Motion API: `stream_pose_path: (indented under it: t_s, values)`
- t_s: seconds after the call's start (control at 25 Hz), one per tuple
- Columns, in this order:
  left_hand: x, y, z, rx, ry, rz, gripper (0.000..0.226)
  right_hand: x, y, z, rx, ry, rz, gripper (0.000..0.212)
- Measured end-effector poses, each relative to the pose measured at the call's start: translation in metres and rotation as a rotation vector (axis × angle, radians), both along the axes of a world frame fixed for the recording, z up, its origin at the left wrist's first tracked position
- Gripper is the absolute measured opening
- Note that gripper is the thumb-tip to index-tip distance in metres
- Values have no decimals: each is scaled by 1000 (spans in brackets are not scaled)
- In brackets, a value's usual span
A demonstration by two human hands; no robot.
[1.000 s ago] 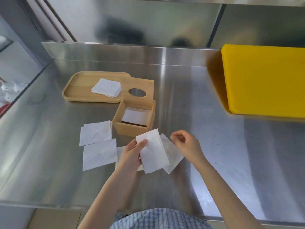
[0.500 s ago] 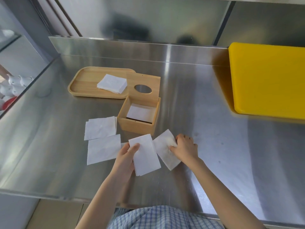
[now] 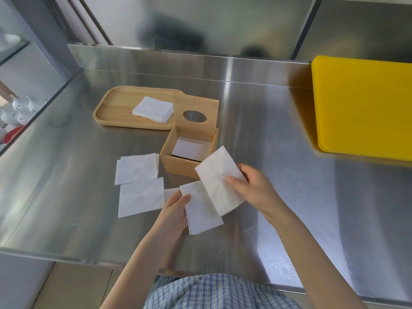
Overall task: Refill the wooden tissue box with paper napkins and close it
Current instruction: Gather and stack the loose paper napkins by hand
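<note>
The wooden tissue box (image 3: 176, 163) stands open on the steel counter, its lid (image 3: 195, 118) with an oval hole tilted up at the back. A white napkin (image 3: 189, 149) lies inside it. My left hand (image 3: 175, 216) grips a folded napkin (image 3: 200, 214) just in front of the box. My right hand (image 3: 256, 189) holds another folded napkin (image 3: 217, 177), lifted over the first one and near the box's front right corner. Two flat napkins (image 3: 137, 168) (image 3: 141, 197) lie to the left of the box.
A wooden tray (image 3: 116, 108) with a stack of napkins (image 3: 152, 109) sits behind and left of the box. A yellow cutting board (image 3: 361, 105) lies at the right. The counter's front edge (image 3: 66, 259) runs near my body; a steel backsplash rises behind.
My right hand has picked its napkin up off the counter and raised it toward the box. My left hand still holds its folded napkin in about the same place.
</note>
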State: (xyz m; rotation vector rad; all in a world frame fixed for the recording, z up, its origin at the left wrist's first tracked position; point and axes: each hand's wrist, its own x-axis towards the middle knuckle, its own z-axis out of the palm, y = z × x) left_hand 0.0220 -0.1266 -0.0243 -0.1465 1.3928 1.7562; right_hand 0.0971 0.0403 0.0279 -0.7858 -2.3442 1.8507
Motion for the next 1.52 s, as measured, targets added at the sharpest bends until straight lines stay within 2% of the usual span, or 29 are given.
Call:
stream_pose_path:
  t_s: [0.08,0.12,0.16,0.32,0.4,0.6,0.76,0.88,1.0,1.12,1.28,1.4,1.52]
  values:
    - [2,4,4,25,-28,22,27,2,-4,7,-354,81,29,10]
    - [3,6,6,41,-36,26,26,2,-8,5,-442,78,47,11]
    - [3,7,7,58,-40,26,27,1,-13,1,-442,46,63,12]
    - [4,1,6,75,12,8,36,-1,-33,-22,-109,-156,55,9]
    - [3,-6,5,89,12,-7,36,-1,-39,-28,-7,-192,42,11]
    - [-1,-22,3,103,-66,-8,43,-6,-54,-30,75,-211,28,18]
    - [-3,-37,3,33,19,1,20,-15,-68,-35,77,-241,75,18]
    - [-8,-49,3,-21,18,50,21,-22,-74,-38,112,-239,65,25]
    - [-17,-62,5,-40,-16,75,21,-29,-70,-41,344,-230,25,26]
    - [-28,-78,6,-54,-26,86,24,-43,-73,-47,610,-246,171,33]
    - [-42,-96,8,-54,-25,88,30,-64,-86,-59,747,-285,299,40]
    - [-53,-104,9,-51,-28,90,32,-69,-89,-66,820,-363,288,45]
    - [-62,-109,9,-36,-29,75,31,-74,-90,-68,841,-419,261,39]
